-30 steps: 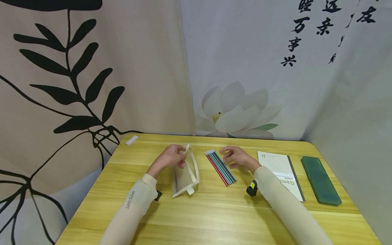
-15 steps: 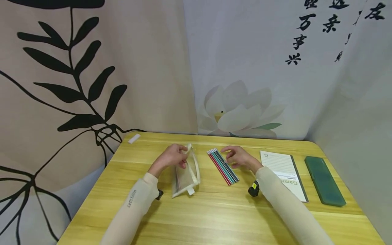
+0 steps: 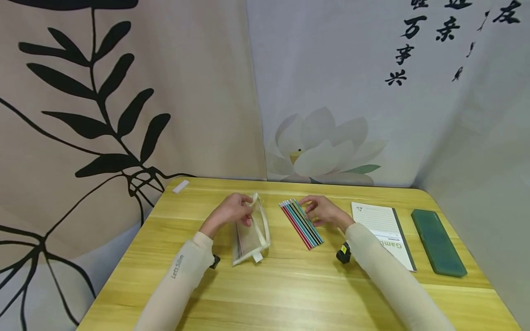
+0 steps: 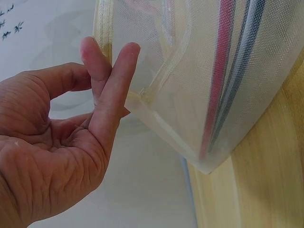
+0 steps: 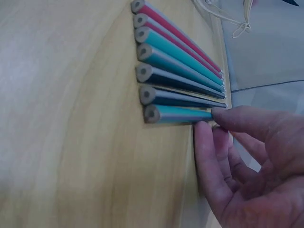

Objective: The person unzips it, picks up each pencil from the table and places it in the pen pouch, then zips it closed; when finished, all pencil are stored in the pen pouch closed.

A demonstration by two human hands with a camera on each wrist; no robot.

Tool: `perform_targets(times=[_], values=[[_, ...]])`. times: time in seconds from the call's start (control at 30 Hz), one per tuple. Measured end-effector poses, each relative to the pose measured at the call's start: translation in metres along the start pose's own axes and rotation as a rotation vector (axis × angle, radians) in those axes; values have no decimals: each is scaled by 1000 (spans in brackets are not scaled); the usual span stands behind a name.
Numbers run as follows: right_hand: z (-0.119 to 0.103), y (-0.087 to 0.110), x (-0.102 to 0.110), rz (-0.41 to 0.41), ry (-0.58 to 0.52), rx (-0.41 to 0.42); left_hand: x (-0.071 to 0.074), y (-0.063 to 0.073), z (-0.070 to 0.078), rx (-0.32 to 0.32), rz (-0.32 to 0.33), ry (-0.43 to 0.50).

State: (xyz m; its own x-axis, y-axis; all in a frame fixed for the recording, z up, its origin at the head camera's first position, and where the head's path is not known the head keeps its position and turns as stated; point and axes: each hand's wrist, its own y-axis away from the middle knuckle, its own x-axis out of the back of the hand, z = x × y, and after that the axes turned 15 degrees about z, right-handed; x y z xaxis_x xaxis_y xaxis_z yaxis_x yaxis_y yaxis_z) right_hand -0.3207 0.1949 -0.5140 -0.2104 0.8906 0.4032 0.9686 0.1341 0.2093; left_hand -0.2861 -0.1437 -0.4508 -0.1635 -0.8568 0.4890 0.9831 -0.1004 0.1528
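Observation:
My left hand (image 3: 235, 210) pinches the opening edge of a cream mesh pencil pouch (image 3: 253, 236), which stands tilted on the table. Through its mesh, a red stripe and dark pencil-like stripes (image 4: 228, 80) show in the left wrist view. Right of the pouch lies a slanted row of pencils (image 3: 299, 223), red, teal and dark, side by side. The right hand (image 3: 325, 211) is at the row's right side. There its thumb and a finger pinch the far end of the outermost teal pencil (image 5: 178, 114), whose flat unsharpened end faces the wrist camera.
A lined notepad (image 3: 372, 225) lies right of the right hand, with a green case (image 3: 439, 243) beyond it. Near the table's far left corner is a small white block (image 3: 181, 186). Printed curtains (image 3: 198, 92) hang along the back edge.
The outermost pencil has come slightly apart from the row, leaving a narrow gap, as the right fingers moved in on it. The left hand and pouch have hardly moved.

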Motion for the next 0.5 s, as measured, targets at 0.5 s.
perform_targets(times=[0.5], values=[[-17, 2, -5, 96, 223, -23, 7, 6, 1, 10, -4, 6]])
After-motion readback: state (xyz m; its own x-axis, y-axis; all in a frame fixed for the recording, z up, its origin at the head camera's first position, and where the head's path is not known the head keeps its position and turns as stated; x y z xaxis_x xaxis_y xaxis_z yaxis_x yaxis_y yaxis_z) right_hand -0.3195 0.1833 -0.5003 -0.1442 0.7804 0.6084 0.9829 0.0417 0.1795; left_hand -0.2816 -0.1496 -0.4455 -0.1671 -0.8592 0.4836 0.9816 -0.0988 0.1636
